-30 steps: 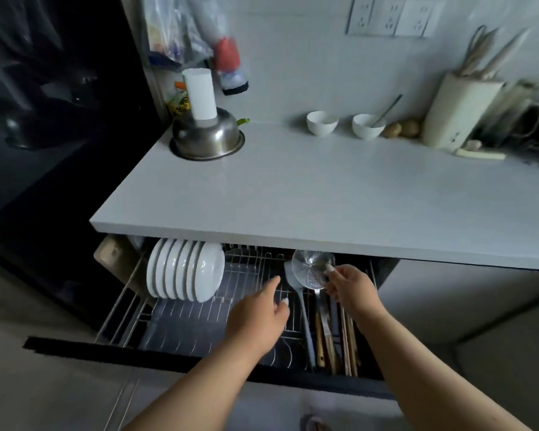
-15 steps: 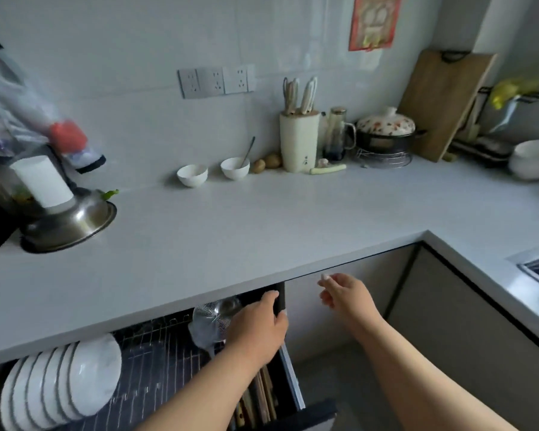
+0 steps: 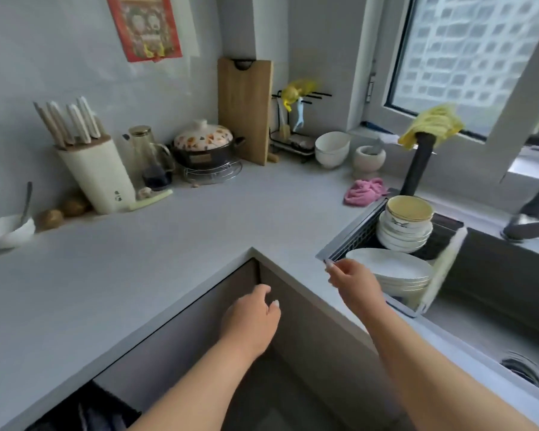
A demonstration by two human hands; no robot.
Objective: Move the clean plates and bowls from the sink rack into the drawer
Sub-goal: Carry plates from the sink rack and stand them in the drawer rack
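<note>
A stack of white plates (image 3: 395,269) lies in the sink rack (image 3: 349,241) at the right, with a pile of white bowls (image 3: 405,231) behind it, topped by a yellow-rimmed one. My right hand (image 3: 352,283) hovers at the near-left edge of the plates, fingers loosely bent and holding nothing. Over the dark cabinet front below the counter corner, my left hand (image 3: 252,321) hangs empty with relaxed fingers. The open drawer (image 3: 84,412) shows only as a dark corner at the bottom left.
A knife block (image 3: 97,175), glass jug (image 3: 151,160), lidded pot (image 3: 204,147), cutting board (image 3: 245,110), stacked white bowls (image 3: 332,149) and pink cloth (image 3: 366,191) line the counter's back. The black tap (image 3: 420,163) with a yellow cloth stands behind the rack, the sink basin (image 3: 495,321) to the right.
My view has swung right from the open drawer to the sink corner. Both hands left the drawer, and my right hand has come up to the plates in the rack.
</note>
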